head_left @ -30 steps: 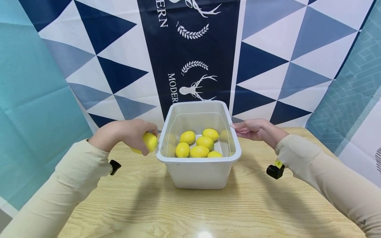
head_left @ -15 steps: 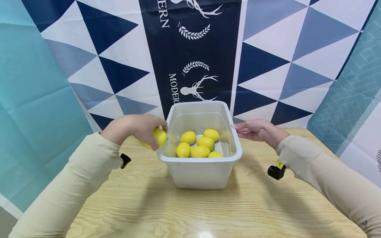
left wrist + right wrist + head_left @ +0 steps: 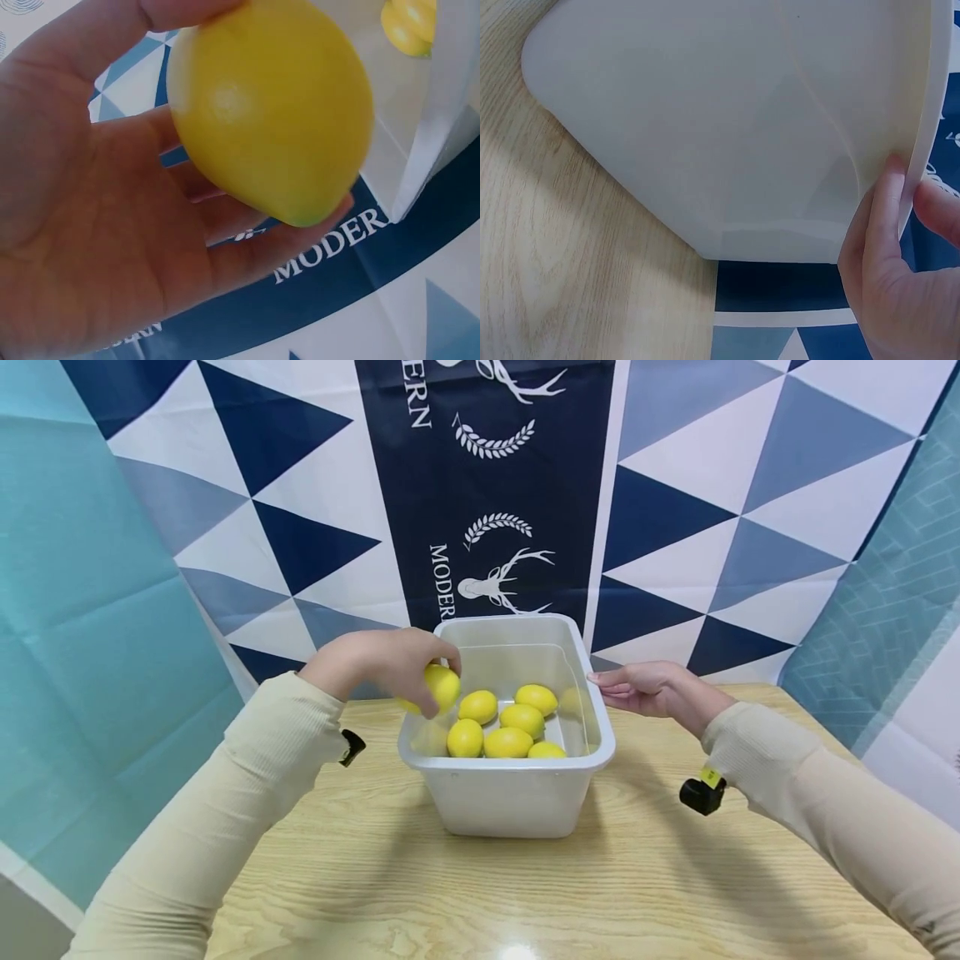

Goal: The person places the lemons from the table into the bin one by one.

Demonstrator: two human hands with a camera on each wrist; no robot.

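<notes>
A yellow lemon [image 3: 444,687] is gripped by my left hand [image 3: 393,664] above the left rim of a pale grey plastic bin [image 3: 513,802]. In the left wrist view, thumb and fingers curl round the lemon [image 3: 277,112], its greenish tip near the fingertips. Several lemons [image 3: 522,720] lie on the bin's floor. On the bin's far right side, my right hand [image 3: 652,689] pinches the rim. The right wrist view has the fingers [image 3: 885,225] flat under the lip against the outer wall, with the thumb at the rim's edge.
The bin stands on a light wooden table [image 3: 480,893]. Behind it hangs a patterned cloth [image 3: 495,485] with triangles and deer prints, close to the table's back edge. A teal cloth [image 3: 97,635] hangs on the left.
My left hand has carried the lemon right and slightly up, from beside the bin to above its left rim. The right hand stays at the rim, and the bin has hardly moved.
</notes>
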